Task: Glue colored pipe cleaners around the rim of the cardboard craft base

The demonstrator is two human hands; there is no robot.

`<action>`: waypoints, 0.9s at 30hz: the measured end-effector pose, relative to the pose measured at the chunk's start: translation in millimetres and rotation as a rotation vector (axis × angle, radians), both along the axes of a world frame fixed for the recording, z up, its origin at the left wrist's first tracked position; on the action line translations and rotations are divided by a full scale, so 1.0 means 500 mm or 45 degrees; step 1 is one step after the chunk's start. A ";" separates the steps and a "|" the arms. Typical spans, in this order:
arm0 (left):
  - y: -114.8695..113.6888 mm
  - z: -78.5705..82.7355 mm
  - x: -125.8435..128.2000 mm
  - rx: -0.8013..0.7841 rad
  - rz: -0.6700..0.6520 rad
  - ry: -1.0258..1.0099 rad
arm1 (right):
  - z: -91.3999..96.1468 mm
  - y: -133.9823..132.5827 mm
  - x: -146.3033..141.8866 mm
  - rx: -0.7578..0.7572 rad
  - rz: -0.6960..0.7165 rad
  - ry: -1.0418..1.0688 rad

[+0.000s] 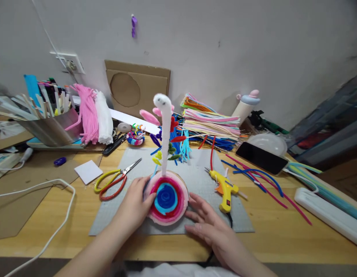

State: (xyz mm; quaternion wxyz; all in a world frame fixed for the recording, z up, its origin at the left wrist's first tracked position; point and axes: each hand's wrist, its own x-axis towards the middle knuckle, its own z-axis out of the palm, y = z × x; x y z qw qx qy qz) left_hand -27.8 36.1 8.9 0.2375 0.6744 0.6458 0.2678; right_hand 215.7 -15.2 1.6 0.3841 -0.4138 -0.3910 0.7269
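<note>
A round pipe-cleaner coil, blue in the middle with red, magenta and pale pink rings, is over the grey cutting mat. From its far edge rises a white fuzzy stem with a bent top and two dark spots. Coloured fuzzy petals and leaves show around the stem. My left hand grips the coil's left side, thumb on its face and fingers hidden behind. At the right edge is my right hand, fingers apart and holding nothing; whether it touches the coil I cannot tell.
Scissors lie left of the mat's middle, a yellow glue gun at its right. Pipe-cleaner bundles are stacked behind. Rightward are loose pipe cleaners, a phone and a white power strip. A white cable crosses the left side.
</note>
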 end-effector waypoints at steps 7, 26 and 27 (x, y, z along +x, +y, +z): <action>0.119 0.024 -0.024 0.000 -0.245 0.052 | 0.016 -0.007 -0.029 -0.143 0.212 0.334; 0.098 -0.016 0.028 0.119 -0.123 0.339 | 0.034 0.049 -0.063 -0.260 -0.256 0.457; 0.103 -0.011 0.022 0.126 -0.182 0.336 | 0.034 0.041 -0.056 -0.296 -0.256 0.458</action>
